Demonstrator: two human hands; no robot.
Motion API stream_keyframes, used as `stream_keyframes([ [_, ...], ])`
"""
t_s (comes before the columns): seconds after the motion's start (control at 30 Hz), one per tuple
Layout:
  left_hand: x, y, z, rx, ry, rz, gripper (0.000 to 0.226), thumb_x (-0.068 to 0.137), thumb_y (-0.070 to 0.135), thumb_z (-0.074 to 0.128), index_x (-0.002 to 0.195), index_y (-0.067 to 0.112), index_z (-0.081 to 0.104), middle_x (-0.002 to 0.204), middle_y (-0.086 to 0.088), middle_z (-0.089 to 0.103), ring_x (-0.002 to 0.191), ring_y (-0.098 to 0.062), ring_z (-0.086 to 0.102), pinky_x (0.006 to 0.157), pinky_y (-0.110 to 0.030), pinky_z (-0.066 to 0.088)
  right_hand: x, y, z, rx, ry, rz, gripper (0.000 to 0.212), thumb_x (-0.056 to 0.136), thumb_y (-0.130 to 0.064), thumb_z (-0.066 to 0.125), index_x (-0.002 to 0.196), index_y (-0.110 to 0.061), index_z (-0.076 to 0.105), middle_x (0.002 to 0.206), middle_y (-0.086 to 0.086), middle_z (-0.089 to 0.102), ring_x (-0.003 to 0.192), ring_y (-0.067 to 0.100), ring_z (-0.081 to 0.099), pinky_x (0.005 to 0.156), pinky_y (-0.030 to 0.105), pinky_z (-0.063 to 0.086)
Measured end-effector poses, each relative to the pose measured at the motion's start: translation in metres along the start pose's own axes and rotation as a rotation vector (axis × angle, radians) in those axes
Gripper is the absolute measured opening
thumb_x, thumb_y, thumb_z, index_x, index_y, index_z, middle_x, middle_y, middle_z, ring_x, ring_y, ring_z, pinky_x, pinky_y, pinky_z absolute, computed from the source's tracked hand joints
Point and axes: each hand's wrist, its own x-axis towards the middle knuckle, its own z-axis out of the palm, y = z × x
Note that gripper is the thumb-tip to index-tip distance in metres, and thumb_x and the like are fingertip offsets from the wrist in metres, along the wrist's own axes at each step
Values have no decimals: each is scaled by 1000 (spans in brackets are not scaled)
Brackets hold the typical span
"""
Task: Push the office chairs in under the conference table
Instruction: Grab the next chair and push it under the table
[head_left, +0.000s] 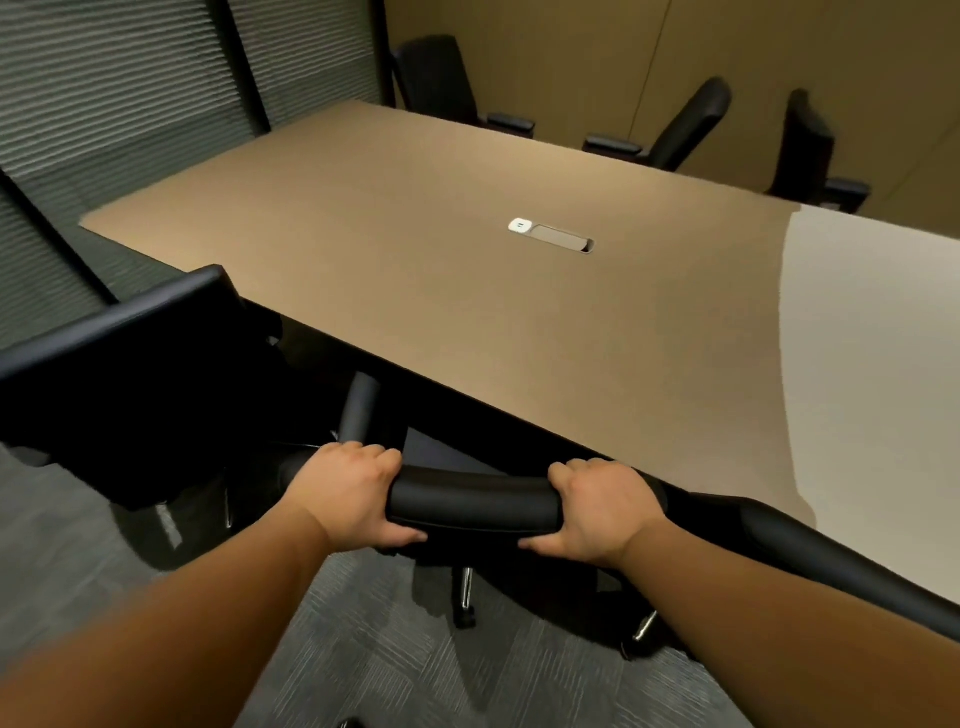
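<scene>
Two hands observed. The left hand (349, 496) and the right hand (602, 506) each have fingers (376, 454) wrapped over the padded top edge of the nearest office chair (472, 501), thumbs beneath, grasping it. This chair sits at the near edge of the bench (467, 249), its seat partly beneath; two chrome base legs show on the carpet (363, 649). A second chair (130, 374) stands just left, against the same edge. One white socket plate (520, 225) is set mid-bench. Three further chairs line the far side: first (436, 78), second (685, 124), third (805, 145).
</scene>
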Motion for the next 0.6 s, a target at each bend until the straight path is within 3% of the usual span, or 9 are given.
stream_keyframes([
  [0.23,39,-53,1,-5,30,172,82,57,105,36,93,31,44,91,4,63,86,-24,64,77,-40,49,22,-34,-8,-15,-42,212,92,60,-101,30,110,-28,53,103,0,61,95,26,60,82,39,45],
  [0.37,53,-80,2,32,17,230,88,57,104,32,101,30,49,99,4,63,93,-23,63,81,-39,47,29,-63,-8,0,-32,385,91,61,-101,31,114,-31,54,102,-1,56,94,25,56,85,42,44],
  [0.6,67,-112,3,38,22,321,90,57,104,31,101,28,50,101,3,64,95,-24,63,82,-40,47,43,-91,-13,17,-17,458,89,61,-102,32,109,-31,55,99,-4,59,92,23,58,81,40,45],
])
